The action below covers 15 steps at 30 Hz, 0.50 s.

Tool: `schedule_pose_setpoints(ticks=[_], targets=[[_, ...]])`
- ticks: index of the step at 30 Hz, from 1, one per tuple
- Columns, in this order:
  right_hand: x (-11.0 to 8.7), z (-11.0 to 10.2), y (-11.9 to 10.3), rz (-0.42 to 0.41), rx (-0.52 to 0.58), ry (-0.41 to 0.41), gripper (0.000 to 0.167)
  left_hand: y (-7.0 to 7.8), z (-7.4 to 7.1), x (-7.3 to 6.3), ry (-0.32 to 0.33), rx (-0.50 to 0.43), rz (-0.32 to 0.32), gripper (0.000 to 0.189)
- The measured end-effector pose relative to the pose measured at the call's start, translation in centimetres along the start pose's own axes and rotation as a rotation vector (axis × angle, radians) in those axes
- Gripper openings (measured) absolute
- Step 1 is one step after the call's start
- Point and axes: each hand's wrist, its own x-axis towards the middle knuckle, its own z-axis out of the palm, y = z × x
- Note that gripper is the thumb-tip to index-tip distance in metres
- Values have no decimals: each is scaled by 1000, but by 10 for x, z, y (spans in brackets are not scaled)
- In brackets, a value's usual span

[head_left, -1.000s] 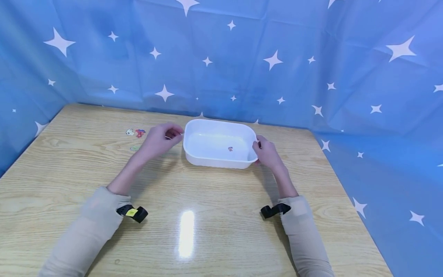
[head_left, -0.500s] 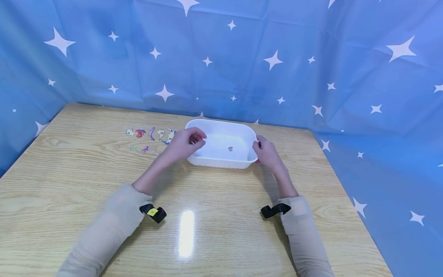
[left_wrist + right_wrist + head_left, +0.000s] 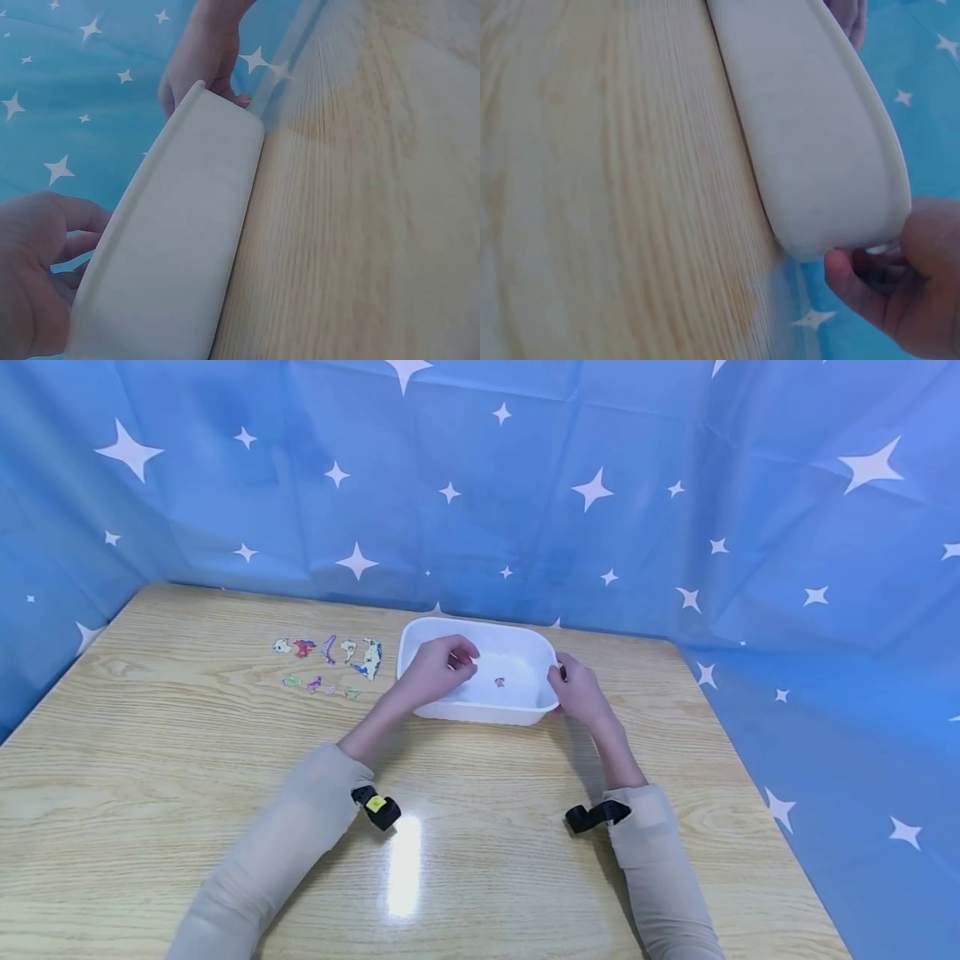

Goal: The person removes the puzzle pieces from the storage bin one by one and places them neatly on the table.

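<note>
A white plastic tub (image 3: pixel 482 713) stands on the wooden table toward the back. Inside it, on the floor, lies one tiny reddish-brown flat piece (image 3: pixel 500 682). My left hand (image 3: pixel 438 670) is over the tub's left half, fingers loosely bent, thumb and forefinger apart and nothing visible between them. In the left wrist view the tub's front wall partly hides these fingers. At the tub's right end my right hand (image 3: pixel 579 691) grips the rim, thumb (image 3: pixel 841 274) low against the outside wall in the right wrist view.
Left of the tub lie two rows of small flat cutouts, among them a red one (image 3: pixel 303 648), a purple one (image 3: pixel 328 649), a larger blue-and-white one (image 3: pixel 369 660) and a green one (image 3: pixel 291 681). A blue starred cloth (image 3: pixel 480 527) hangs behind the table (image 3: pixel 480 793).
My left hand has moved right, from beside the tub's left edge to over its inside, uncovering cutouts on the table. The right hand keeps its grip on the rim.
</note>
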Motion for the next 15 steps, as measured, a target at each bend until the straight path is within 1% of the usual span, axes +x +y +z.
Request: schedule_pose_setpoints(ticks=[8, 15], targets=[[1, 0, 1, -1, 3, 0, 49, 1, 15, 17, -76, 55, -55, 18], [2, 1, 3, -4, 2, 10, 48, 3, 27, 29, -123, 62, -74, 21]])
